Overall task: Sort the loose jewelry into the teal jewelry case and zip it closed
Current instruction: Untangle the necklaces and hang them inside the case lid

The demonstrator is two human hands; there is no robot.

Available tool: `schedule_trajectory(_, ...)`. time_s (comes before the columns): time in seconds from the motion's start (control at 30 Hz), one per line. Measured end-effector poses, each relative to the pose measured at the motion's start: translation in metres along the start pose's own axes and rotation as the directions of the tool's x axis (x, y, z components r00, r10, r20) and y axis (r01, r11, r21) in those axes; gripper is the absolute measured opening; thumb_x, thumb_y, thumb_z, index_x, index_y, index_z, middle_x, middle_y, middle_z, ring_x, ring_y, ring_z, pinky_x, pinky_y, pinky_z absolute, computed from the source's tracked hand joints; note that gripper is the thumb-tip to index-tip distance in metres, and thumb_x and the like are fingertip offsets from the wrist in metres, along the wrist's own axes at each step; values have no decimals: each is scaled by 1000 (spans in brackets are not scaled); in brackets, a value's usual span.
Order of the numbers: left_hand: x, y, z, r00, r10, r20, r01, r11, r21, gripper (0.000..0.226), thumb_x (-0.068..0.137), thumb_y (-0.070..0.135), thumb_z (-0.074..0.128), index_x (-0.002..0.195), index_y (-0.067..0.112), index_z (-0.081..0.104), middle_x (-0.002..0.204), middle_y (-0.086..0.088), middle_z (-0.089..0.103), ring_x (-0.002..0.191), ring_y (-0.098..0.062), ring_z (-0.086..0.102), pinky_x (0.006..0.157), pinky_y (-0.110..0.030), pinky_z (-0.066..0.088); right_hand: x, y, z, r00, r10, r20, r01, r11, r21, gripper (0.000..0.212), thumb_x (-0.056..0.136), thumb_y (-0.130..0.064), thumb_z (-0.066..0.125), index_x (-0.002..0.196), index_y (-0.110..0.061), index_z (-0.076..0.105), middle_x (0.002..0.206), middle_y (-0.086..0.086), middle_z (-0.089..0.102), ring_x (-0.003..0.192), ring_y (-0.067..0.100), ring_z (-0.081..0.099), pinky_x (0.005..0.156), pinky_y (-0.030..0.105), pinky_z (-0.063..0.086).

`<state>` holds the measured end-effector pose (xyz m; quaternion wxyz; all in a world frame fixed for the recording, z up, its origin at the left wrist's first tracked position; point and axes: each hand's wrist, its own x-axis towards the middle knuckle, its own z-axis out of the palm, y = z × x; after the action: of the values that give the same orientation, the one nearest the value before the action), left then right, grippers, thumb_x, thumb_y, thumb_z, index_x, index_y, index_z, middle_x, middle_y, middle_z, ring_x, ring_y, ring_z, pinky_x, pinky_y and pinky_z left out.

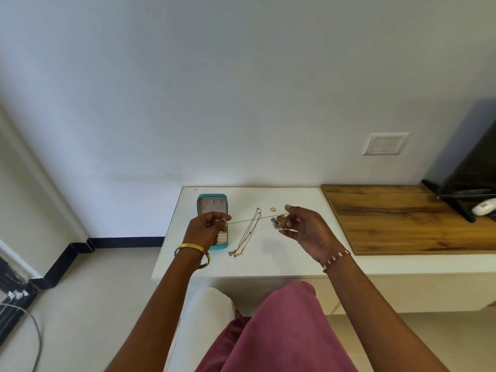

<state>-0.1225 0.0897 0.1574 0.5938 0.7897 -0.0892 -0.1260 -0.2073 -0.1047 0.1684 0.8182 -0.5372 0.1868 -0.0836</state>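
The teal jewelry case (pixel 212 202) lies open on the white table (pixel 188 264), its pale lining showing. My left hand (pixel 205 230) hovers over the case's near half and pinches one end of a thin chain (pixel 252 219). The chain stretches taut to my right hand (pixel 306 229), which pinches its other end above a small heap of jewelry (pixel 277 222). Two necklaces with pendants (pixel 248 233) lie on the table between my hands. A gold ring (pixel 273 209) sits just behind the heap.
A wooden panel (pixel 402 218) adjoins the table on the right, carrying a black stand (pixel 461 202) and a white device (pixel 484 206). A wall socket (pixel 385 144) is above. My knee in pink cloth (pixel 281 331) is below the table edge.
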Motion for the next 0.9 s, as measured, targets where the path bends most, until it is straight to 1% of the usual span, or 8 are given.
schedule_trajectory(0.07,2,-3,0,1000,2,4,-2,1000,-10,17,90,5,48,88,15,61,125,-10,55,94,-29,49,63,-23,47,1,2,-4,1000,17,-17,-15,993,113,50,87,-13,55,37,-18,50,45,2,48,50,16,57,68,33,45)
schedule_trajectory(0.13,2,-3,3,1000,12,5,-12,1000,-5,18,90,4,47,87,16,61,118,-6,57,101,-31,50,71,-26,48,3,6,-5,999,25,-24,-18,966,258,46,88,-14,53,43,-16,46,42,2,43,49,19,57,67,32,51)
schedule_trajectory(0.23,-2,0,8,999,36,22,-37,999,31,17,91,5,47,94,10,62,106,5,52,100,-27,50,82,-31,46,6,11,-5,999,29,-35,-14,927,375,39,90,-17,50,52,-13,43,39,0,33,41,15,43,58,29,53)
schedule_trajectory(0.3,-4,-2,8,997,50,53,-53,997,56,20,91,4,46,100,6,63,101,12,50,88,-22,49,77,-27,47,6,11,-4,1000,20,-20,-10,920,391,35,90,-18,48,56,-12,51,39,-2,31,37,12,33,47,23,45)
schedule_trajectory(0.4,-4,-7,7,989,61,135,-70,996,63,19,91,4,47,97,12,64,82,12,52,63,-16,46,59,-18,45,6,7,-2,999,-36,-13,38,935,353,23,91,-13,44,73,-6,57,42,-3,34,34,8,29,39,18,30)
schedule_trajectory(0.53,-2,-14,9,978,68,198,-81,995,56,20,90,3,49,98,11,65,78,7,55,49,-7,48,53,-12,47,7,1,0,995,-98,-30,103,950,295,19,93,-7,41,87,-4,60,48,-2,47,34,6,28,36,15,25)
schedule_trajectory(0.67,-3,-15,10,965,50,258,-71,995,73,27,89,-2,48,108,11,63,84,13,51,67,-8,52,55,-6,49,7,-7,-3,988,-151,-24,153,972,176,23,92,-1,42,97,-9,63,59,1,56,38,7,36,37,16,34)
schedule_trajectory(0.9,-1,-27,8,986,-101,132,132,960,-248,21,81,-5,58,98,7,63,85,1,60,68,-14,63,57,-14,55,7,-17,-10,974,-226,14,225,957,-184,23,91,2,45,88,-7,66,53,1,51,47,13,48,49,24,49)
